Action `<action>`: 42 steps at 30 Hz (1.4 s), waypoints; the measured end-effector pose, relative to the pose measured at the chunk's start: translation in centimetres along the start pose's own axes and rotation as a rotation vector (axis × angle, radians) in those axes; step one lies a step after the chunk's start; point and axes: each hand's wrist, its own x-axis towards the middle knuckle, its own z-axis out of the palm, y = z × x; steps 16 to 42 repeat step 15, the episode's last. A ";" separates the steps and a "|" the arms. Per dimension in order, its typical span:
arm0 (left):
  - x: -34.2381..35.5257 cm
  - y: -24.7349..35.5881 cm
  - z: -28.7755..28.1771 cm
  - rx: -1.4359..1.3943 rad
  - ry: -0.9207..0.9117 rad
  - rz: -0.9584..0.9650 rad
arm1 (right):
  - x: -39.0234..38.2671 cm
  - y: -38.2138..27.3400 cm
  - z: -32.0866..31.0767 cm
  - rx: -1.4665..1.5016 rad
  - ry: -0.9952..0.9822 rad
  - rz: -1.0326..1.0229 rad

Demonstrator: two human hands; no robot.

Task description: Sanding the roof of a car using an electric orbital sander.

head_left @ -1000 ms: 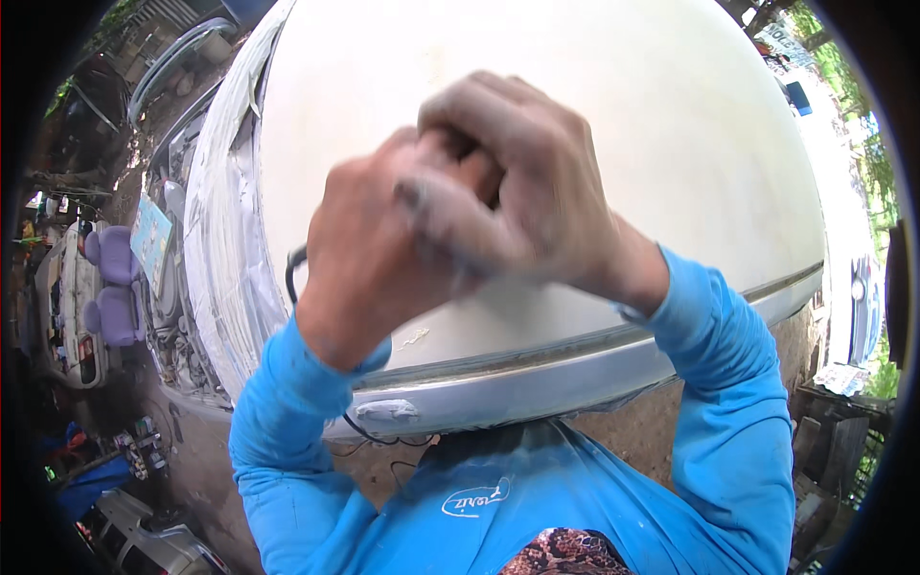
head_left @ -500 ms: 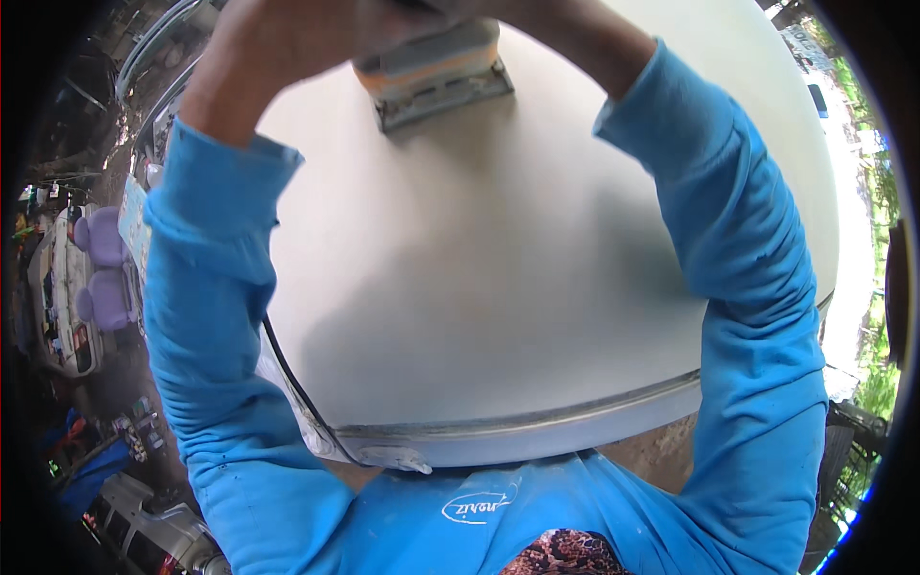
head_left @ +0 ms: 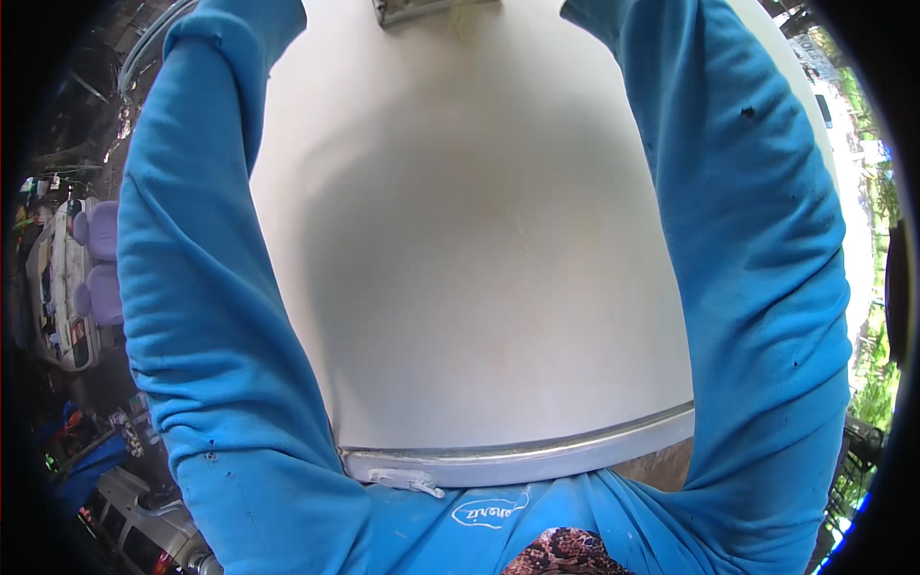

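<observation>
Both my arms, in blue sleeves, stretch forward over a large pale, smooth vehicle panel (head_left: 498,249). My left hand and my right hand are past the upper edge of the view, so their grip is hidden. Between the cuffs, at the top, only the lower edge of a sander with a rectangular base (head_left: 436,11) shows, flat against the panel. My shadow lies across the panel's middle.
Close to my body runs the panel's raised front edge (head_left: 556,462), with a whitish smeared patch at its left end. Purple seats (head_left: 102,259) and a pale car part (head_left: 59,297) stand to the left. A grey vehicle body (head_left: 144,527) is at lower left.
My arms have reached farther forward, carrying the sander away from me until only its near edge shows. Both hands have left the view. The black cord on the left no longer shows.
</observation>
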 end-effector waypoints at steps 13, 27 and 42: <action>-7.5 19.1 -7.8 -0.063 -0.055 -0.210 | -14.8 -17.3 -5.6 -0.059 -0.019 0.062; -7.5 21.2 -8.9 -0.088 -0.255 -0.305 | -17.0 -19.2 -6.1 -0.094 0.020 -0.009; -7.5 21.2 -8.9 -0.088 -0.255 -0.305 | -17.0 -19.2 -6.1 -0.094 0.020 -0.009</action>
